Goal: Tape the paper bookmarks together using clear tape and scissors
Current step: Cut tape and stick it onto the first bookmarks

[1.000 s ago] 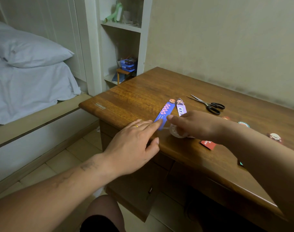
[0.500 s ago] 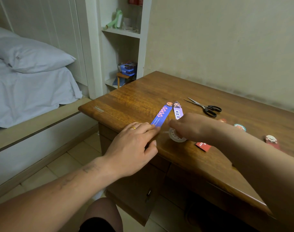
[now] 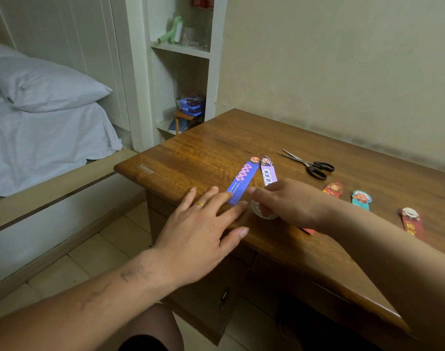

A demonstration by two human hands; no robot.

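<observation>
Left hand point(image 3: 201, 224) flat, seemingly pinning blue bookmark point(image 3: 243, 182)

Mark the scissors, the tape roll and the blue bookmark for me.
scissors point(image 3: 317, 169): head view, on the black handles.
tape roll point(image 3: 257, 209): head view, on the clear rim showing under the right hand.
blue bookmark point(image 3: 243, 182): head view, mid-strip, above the left fingertips.

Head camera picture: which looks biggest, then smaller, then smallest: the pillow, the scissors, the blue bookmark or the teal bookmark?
1. Pillow, biggest by far, though it lies farther away.
2. Blue bookmark and scissors: about alike in length, too close to rank.
3. Teal bookmark, smallest.
</observation>
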